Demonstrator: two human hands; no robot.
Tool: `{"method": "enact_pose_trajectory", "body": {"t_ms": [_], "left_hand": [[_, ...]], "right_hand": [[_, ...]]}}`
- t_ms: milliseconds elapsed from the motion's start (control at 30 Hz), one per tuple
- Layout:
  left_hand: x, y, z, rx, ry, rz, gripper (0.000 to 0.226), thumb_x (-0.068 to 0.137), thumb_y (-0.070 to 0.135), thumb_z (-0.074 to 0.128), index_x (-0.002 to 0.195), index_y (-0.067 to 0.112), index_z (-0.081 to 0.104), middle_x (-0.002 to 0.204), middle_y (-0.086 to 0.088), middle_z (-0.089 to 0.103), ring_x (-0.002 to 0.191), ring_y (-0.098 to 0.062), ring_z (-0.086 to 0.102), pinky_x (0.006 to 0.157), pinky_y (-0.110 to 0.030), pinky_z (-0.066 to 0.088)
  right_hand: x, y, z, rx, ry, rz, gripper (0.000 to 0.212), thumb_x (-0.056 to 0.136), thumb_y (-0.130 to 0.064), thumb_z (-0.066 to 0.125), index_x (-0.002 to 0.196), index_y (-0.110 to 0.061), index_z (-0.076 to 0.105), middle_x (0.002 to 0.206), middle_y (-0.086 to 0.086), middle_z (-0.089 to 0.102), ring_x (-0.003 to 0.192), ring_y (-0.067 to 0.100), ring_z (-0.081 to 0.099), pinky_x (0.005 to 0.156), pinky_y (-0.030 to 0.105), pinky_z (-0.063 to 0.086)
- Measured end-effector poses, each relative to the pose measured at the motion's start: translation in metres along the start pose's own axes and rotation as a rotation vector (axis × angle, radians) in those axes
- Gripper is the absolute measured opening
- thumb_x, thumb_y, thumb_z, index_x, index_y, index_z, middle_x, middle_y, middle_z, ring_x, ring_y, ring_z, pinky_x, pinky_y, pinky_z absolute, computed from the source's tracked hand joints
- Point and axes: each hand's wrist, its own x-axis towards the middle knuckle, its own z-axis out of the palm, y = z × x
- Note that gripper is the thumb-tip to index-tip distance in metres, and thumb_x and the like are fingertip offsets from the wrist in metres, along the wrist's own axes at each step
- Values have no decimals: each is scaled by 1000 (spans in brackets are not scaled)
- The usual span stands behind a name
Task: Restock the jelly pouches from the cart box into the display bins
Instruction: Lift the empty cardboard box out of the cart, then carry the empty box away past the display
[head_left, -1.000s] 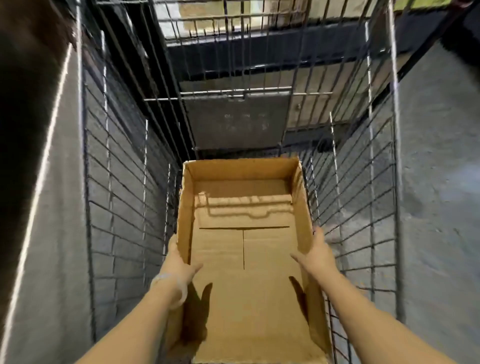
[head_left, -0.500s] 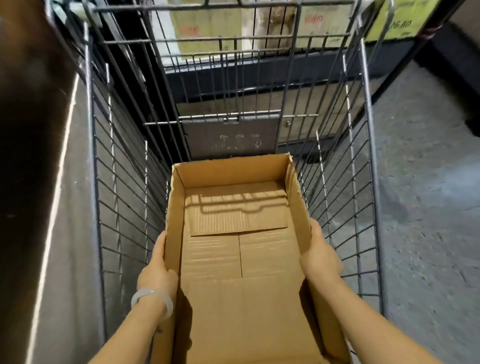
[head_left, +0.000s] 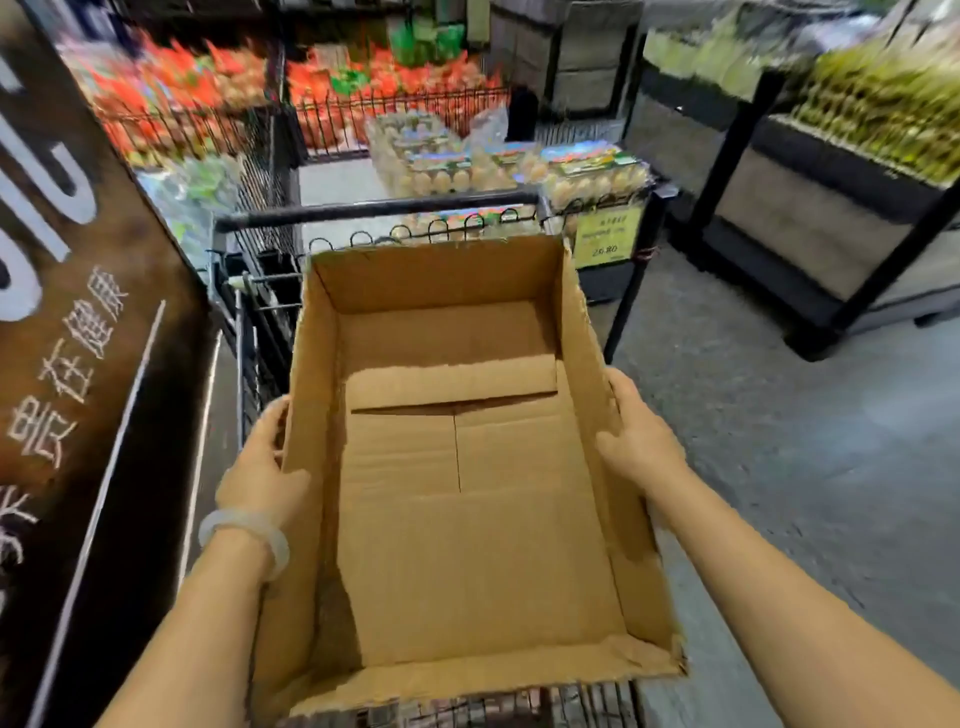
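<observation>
An open-topped cardboard box (head_left: 467, 519) is held up above the wire cart (head_left: 249, 332); its inside shows only bare cardboard flaps, with no pouches in view. My left hand (head_left: 260, 467), with a pale bangle on the wrist, grips the box's left wall, thumb hooked over the rim. My right hand (head_left: 641, 447) grips the right wall, thumb on the inner face. Far ahead, blurred display bins (head_left: 384, 83) behind black wire fronts hold red and orange pouches.
A brown sign panel (head_left: 78, 338) with white characters stands close on the left. Trays of eggs (head_left: 498, 166) on a black rack with a yellow price tag (head_left: 608, 234) sit just beyond the cart. A dark shelf unit (head_left: 810, 208) with green goods stands to the right, across grey floor.
Both hands have lifted the box up out of the cart's basket, toward me. The view has swung up from the cart bottom to the store displays.
</observation>
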Motion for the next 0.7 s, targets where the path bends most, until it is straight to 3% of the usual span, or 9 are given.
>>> {"method": "enact_pose_trajectory", "body": {"t_ms": [100,233,367,467,567,700], "left_hand": [[-20,45,-20,40,-9,127,65,87,3,50,138,40,37,93,0,62,77,-23,57,59,-29,43],[-64,91,-26,29,-60,227,80,77,-4,50,136,48,35,92,-6,67,80,-30,63,72,-39,55],[-127,129,-18,3,-147,323,80,78,-5,48,133,52,35,86,-11,69,70,-33,64,65,-42,55],[-182,155,-3,-18,-222,394,79,80,-6,49,135,49,35,94,-13,68,80,-39,66,71,-49,56],[-236,181,20,-43,-330,488,79,81,-8,50,140,43,34,103,-15,65,89,-43,64,74,-58,56],[-311,211,61,-92,-502,584,74,87,-6,50,142,39,31,90,-4,61,78,-34,62,70,-50,56]], "right_hand": [[-32,10,-41,123,99,0,68,86,-16,49,140,-46,20,106,-11,53,90,25,57,76,41,50],[-90,37,-97,230,245,12,71,85,-13,50,140,-46,21,104,-14,50,93,19,53,80,38,49],[-161,76,-150,242,364,21,70,84,-12,52,142,-41,23,107,-10,53,95,22,56,83,41,51],[-222,110,-186,284,440,45,65,85,-13,52,140,-37,28,105,-10,52,100,23,56,89,44,49],[-290,148,-217,334,507,81,62,86,-5,48,138,-35,33,109,-7,57,95,20,57,83,38,50],[-378,203,-254,390,632,195,56,89,-7,47,137,-34,35,107,-1,56,84,15,54,74,25,48]]}}
